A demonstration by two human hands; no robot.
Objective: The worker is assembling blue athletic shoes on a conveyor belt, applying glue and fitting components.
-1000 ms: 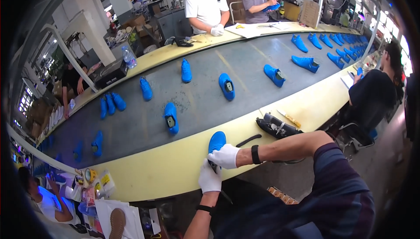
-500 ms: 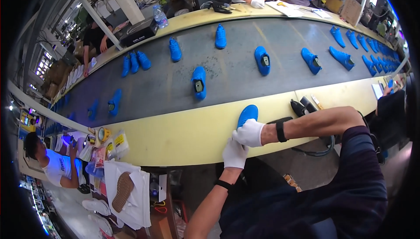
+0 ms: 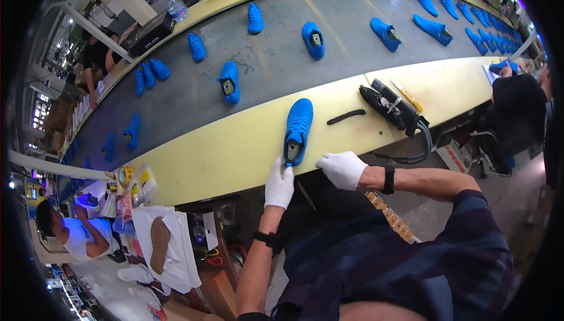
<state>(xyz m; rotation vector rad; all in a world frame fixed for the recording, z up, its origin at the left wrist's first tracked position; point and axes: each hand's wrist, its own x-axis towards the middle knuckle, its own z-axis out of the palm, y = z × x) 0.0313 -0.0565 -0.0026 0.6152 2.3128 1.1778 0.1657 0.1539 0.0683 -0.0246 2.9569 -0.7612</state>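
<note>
A blue lace-up shoe [image 3: 298,126] lies on the pale yellow worktop, toe pointing away and dark opening toward me. My left hand [image 3: 279,187], in a white glove, pinches the small tab at its heel. To the right of the heel and apart from the shoe is my right hand [image 3: 342,170], also gloved; its fingers are curled together past the worktop's front edge, and whatever they may hold is hidden. A thin black strip [image 3: 346,116] rests on the worktop to the right of the shoe.
Several blue shoes, one of them a nearby shoe [image 3: 229,84], stand on the grey conveyor belt [image 3: 276,56]. To the right lie a black tool with a hose [image 3: 390,106] and a yellow-handled knife [image 3: 408,96]. Tape [image 3: 125,175] and a brown sole [image 3: 159,244] are left. Co-workers sit nearby.
My right hand has left the shoe and moved toward me. My left hand has shifted left to the heel. The shoe now rests fully visible, and the black strip has come into sight.
</note>
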